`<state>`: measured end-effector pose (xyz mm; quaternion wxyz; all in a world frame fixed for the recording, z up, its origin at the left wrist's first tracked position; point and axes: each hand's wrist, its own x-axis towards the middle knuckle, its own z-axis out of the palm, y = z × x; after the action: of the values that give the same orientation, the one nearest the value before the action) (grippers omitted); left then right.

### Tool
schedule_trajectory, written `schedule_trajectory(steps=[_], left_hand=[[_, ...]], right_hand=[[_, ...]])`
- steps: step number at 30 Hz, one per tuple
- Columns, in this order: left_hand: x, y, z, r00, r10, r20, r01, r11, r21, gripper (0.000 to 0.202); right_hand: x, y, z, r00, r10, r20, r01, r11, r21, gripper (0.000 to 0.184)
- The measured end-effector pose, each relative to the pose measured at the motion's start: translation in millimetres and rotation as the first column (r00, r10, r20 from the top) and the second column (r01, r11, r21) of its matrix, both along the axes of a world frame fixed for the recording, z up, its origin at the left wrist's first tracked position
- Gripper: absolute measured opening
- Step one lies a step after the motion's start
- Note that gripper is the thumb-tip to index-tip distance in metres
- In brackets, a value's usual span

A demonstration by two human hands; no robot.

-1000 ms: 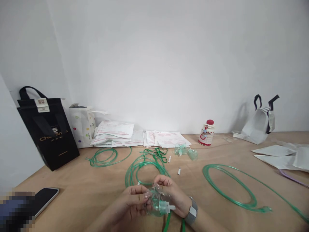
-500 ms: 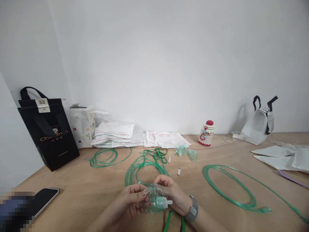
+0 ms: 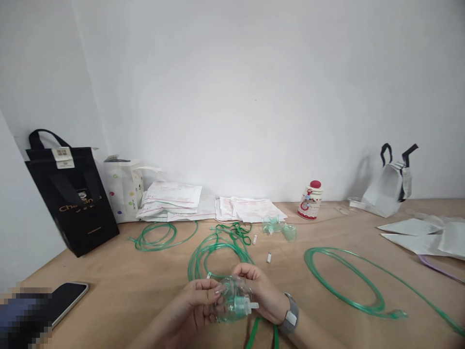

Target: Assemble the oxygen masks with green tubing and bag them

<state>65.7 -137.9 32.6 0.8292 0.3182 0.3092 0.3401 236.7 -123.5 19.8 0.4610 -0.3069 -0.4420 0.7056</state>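
Low at the middle of the head view, a clear green-tinted oxygen mask (image 3: 229, 310) is held between my two hands, its whitish connector (image 3: 247, 306) pointing right. My left hand (image 3: 203, 298) pinches the mask's left edge with thumb and fingers. Curled at the upper right edge, my right hand (image 3: 259, 291) grips the mask too, its fingertips partly hidden behind it. Green elastic straps (image 3: 253, 332) hang below my right wrist. Just above my left fingers shows a small white strip (image 3: 209, 275). Behind the hands lies coiled green tubing (image 3: 196, 257).
More tubing coils lie left (image 3: 140, 242) and right (image 3: 363, 305). Small masks (image 3: 289, 232) and white strips (image 3: 269, 257) lie ahead. Packets (image 3: 174, 194), a bottle (image 3: 310, 201), a black bag (image 3: 76, 203) and a white bag (image 3: 385, 194) stand along the wall. A phone (image 3: 69, 298) lies left.
The mask has turned very slightly in my hands, and the small white strip above my left fingers shows more plainly. Both hands stay in nearly the same place.
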Motion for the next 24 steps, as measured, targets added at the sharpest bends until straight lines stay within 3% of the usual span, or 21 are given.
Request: schedule_trajectory(steps=[13,18,24], left_hand=[[0.5,1.2,-6.6,0.998,-0.009,0.062,0.01,1.0,-0.022,0.009],[2.4,-1.4,-7.3,0.996,0.044,0.083,-0.044,0.999,-0.001,0.009],[2.2,2.4,-10.4,0.994,-0.086,0.07,0.084,0.996,0.029,0.015]], right_hand=[[1.7,2.6,-3.5,0.995,0.011,0.1,-0.028,0.984,0.174,0.035],[1.1,0.8,-2.8,0.997,0.06,0.048,-0.066,0.988,0.137,0.035],[2.0,0.2,-1.2,0.995,0.068,0.067,-0.076,0.989,0.13,0.031]])
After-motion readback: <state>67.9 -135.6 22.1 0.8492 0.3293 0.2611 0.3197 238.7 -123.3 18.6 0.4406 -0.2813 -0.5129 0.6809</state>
